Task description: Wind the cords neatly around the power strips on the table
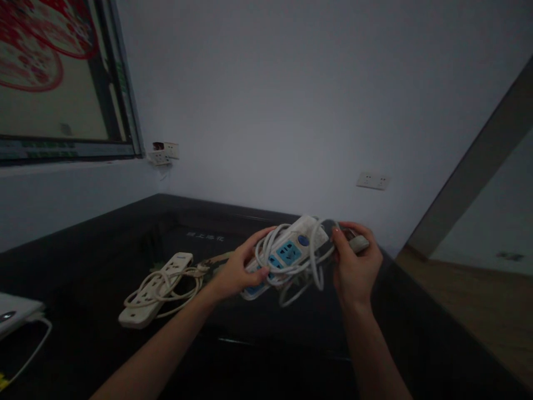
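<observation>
A white power strip (313,229) with blue sockets is held tilted above the dark surface, its own cord (315,261) looped around it. My left hand (240,268) grips the strip's lower left end, thumb across the front over the cord. At the strip's right, my right hand (356,255) is closed on the cord, and the grey plug (358,243) pokes out between its fingers. Left of my hands lies a second, cream power strip (139,312) on the surface, with its cord loosely coiled over it.
The glossy black tabletop (266,366) reaches back to a pale wall. A white device (19,311) with a cable sits at the left edge. Wall sockets (373,181) are at the back right, with more sockets (160,156) near the window (62,72).
</observation>
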Demonstrator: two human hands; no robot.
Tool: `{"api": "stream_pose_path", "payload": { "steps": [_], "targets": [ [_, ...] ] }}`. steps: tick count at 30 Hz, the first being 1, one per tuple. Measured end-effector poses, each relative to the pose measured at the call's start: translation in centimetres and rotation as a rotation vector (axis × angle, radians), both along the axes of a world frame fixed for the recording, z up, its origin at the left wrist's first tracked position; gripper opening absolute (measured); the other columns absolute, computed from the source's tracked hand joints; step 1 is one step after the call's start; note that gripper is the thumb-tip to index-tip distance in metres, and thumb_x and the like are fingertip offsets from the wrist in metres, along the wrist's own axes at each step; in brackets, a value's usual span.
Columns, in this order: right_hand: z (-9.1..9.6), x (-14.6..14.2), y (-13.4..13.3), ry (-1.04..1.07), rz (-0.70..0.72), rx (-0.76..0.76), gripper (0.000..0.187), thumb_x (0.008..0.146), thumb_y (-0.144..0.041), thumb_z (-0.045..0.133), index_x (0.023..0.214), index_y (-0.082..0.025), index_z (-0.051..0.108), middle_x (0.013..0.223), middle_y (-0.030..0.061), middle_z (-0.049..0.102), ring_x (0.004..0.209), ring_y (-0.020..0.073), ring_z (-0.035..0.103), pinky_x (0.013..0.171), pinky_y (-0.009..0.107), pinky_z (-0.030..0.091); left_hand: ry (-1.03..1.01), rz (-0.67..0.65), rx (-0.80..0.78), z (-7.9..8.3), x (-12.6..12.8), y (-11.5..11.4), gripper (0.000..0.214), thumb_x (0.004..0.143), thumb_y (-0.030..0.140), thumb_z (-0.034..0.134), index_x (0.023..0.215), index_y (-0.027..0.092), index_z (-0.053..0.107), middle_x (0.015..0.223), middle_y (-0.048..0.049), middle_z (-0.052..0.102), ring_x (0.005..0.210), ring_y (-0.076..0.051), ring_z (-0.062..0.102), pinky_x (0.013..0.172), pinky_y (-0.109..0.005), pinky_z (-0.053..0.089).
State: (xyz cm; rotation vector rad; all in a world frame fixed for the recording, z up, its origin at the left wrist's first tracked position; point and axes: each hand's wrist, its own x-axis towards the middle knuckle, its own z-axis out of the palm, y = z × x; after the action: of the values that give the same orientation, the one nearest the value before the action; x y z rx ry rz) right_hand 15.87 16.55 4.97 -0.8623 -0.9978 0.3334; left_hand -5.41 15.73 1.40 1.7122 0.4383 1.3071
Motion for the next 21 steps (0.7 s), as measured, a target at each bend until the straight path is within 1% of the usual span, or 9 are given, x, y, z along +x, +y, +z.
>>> {"api": "stream_pose_path", "payload": {
  "steps": [2, 4, 7, 9, 11, 13, 16, 19, 21],
  "targets": [
    [0.3, 0.6, 0.1, 0.051, 0.030, 0.002, 0.024, 0.071, -0.033, 0.072, 0.087, -0.019, 0.060, 0.071, -0.0022, 0.055, 0.055, 0.0095, 0.049, 0.047, 0.019, 0.037, 0.054, -0.037, 0.033, -0.2, -0.1, -0.2, 0.069, 0.074, 0.026, 0.070, 0.138, 0.024, 0.043, 0.140, -0.0119, 0.048, 0.125, -0.030, 0.048, 0.107, -0.041, 0.035],
    [0.6, 1.1, 0.0, 0.029, 0.070, -0.012, 0.024, 0.071, -0.033, 0.072, 0.086, -0.019, 0.059, 0.071, -0.0023, 0.055, 0.056, 0.0099, 0.050, 0.048, 0.020, 0.039, 0.111, -0.059, 0.066, -0.4, 0.0, -0.4, 0.071, 0.072, 0.026, 0.071, 0.138, 0.025, 0.043, 0.140, -0.0117, 0.048, 0.126, -0.031, 0.047, 0.108, -0.043, 0.033],
    [0.8, 1.4, -0.3, -0.127, 0.186, -0.102, 0.023, 0.070, -0.034, 0.072, 0.083, -0.019, 0.061, 0.067, -0.0027, 0.055, 0.056, 0.0101, 0.049, 0.048, 0.020, 0.039, 0.152, -0.095, 0.107, -0.5, 0.3, -0.7, 0.071, 0.071, 0.029, 0.070, 0.137, 0.025, 0.045, 0.139, -0.0125, 0.049, 0.125, -0.033, 0.048, 0.108, -0.048, 0.032],
    [0.8, 1.3, -0.4, -0.217, 0.274, -0.170, 0.021, 0.070, -0.033, 0.071, 0.082, -0.019, 0.061, 0.064, -0.0036, 0.054, 0.053, 0.0098, 0.048, 0.046, 0.020, 0.038, 0.144, -0.120, 0.125, -0.5, 0.5, -0.7, 0.073, 0.070, 0.032, 0.071, 0.138, 0.024, 0.045, 0.140, -0.0130, 0.048, 0.125, -0.034, 0.047, 0.107, -0.050, 0.032],
    [0.9, 1.2, -0.5, -0.262, 0.325, -0.182, 0.019, 0.069, -0.032, 0.072, 0.080, -0.019, 0.062, 0.062, -0.0043, 0.055, 0.052, 0.0098, 0.048, 0.046, 0.021, 0.037, 0.146, -0.136, 0.119, -0.3, 0.5, -0.7, 0.076, 0.069, 0.032, 0.072, 0.139, 0.024, 0.043, 0.141, -0.0137, 0.046, 0.126, -0.035, 0.046, 0.107, -0.052, 0.032],
    [1.0, 1.2, -0.6, -0.314, 0.330, -0.154, 0.018, 0.067, -0.029, 0.073, 0.079, -0.020, 0.064, 0.062, -0.0046, 0.056, 0.053, 0.0100, 0.048, 0.048, 0.022, 0.037, 0.167, -0.156, 0.097, 0.0, 0.3, -0.7, 0.077, 0.070, 0.032, 0.072, 0.140, 0.023, 0.040, 0.143, -0.0147, 0.044, 0.127, -0.035, 0.046, 0.107, -0.053, 0.032],
    [1.2, 1.5, -0.8, -0.394, 0.289, -0.088, 0.013, 0.067, -0.026, 0.073, 0.077, -0.021, 0.066, 0.062, -0.0047, 0.056, 0.053, 0.0100, 0.049, 0.049, 0.022, 0.038, 0.203, -0.196, 0.060, 0.5, 0.0, -0.8, 0.076, 0.072, 0.032, 0.071, 0.140, 0.023, 0.039, 0.143, -0.0147, 0.044, 0.127, -0.034, 0.046, 0.107, -0.054, 0.032],
    [1.3, 1.6, -1.2, -0.413, 0.253, 0.020, 0.010, 0.068, -0.021, 0.072, 0.077, -0.022, 0.068, 0.067, -0.0028, 0.062, 0.059, 0.0114, 0.054, 0.053, 0.023, 0.042, 0.219, -0.238, 0.045, 0.9, -0.2, -1.0, 0.075, 0.072, 0.031, 0.071, 0.140, 0.024, 0.039, 0.141, -0.0134, 0.046, 0.126, -0.033, 0.047, 0.107, -0.053, 0.032],
    [1.3, 1.7, -1.3, -0.411, 0.273, 0.100, 0.010, 0.067, -0.019, 0.072, 0.076, -0.023, 0.069, 0.071, -0.0016, 0.065, 0.063, 0.0126, 0.058, 0.056, 0.024, 0.044, 0.208, -0.277, 0.035, 1.1, -0.2, -1.1, 0.075, 0.072, 0.032, 0.072, 0.139, 0.024, 0.040, 0.140, -0.0133, 0.048, 0.126, -0.034, 0.047, 0.107, -0.052, 0.033]
  ]
}}
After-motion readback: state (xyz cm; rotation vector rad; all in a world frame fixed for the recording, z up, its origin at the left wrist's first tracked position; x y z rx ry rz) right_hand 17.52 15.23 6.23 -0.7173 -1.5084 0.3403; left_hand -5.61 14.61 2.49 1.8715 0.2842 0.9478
